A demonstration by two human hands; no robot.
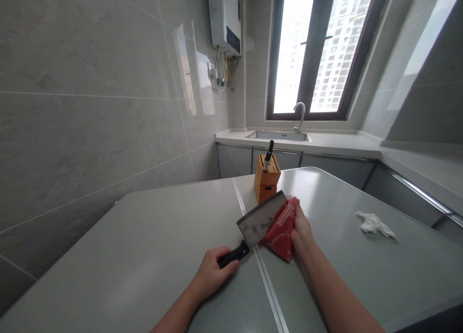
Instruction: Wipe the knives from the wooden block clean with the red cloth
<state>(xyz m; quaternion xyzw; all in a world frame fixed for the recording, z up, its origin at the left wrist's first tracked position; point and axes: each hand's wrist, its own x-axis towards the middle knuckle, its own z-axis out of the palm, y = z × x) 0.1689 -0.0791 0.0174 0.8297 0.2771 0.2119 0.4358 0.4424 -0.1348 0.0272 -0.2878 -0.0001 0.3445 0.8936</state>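
My left hand (216, 271) is closed around the black handle of a cleaver (257, 221), whose broad blade points up and to the right. A red cloth (282, 234) with pale lettering is folded over the blade's lower right edge. Gripping that cloth from its right side is my right hand (302, 225); some of its fingers are hidden behind the cloth. Just beyond the blade stands a wooden knife block (266, 176). One black-handled knife (268, 155) sticks up out of it.
A crumpled white tissue (374, 224) lies on the right part of the pale folding table (162, 256). Behind the table run a counter (336, 141) with a sink (278, 136) and a faucet (300, 115). A tiled wall (108, 106) borders the left side.
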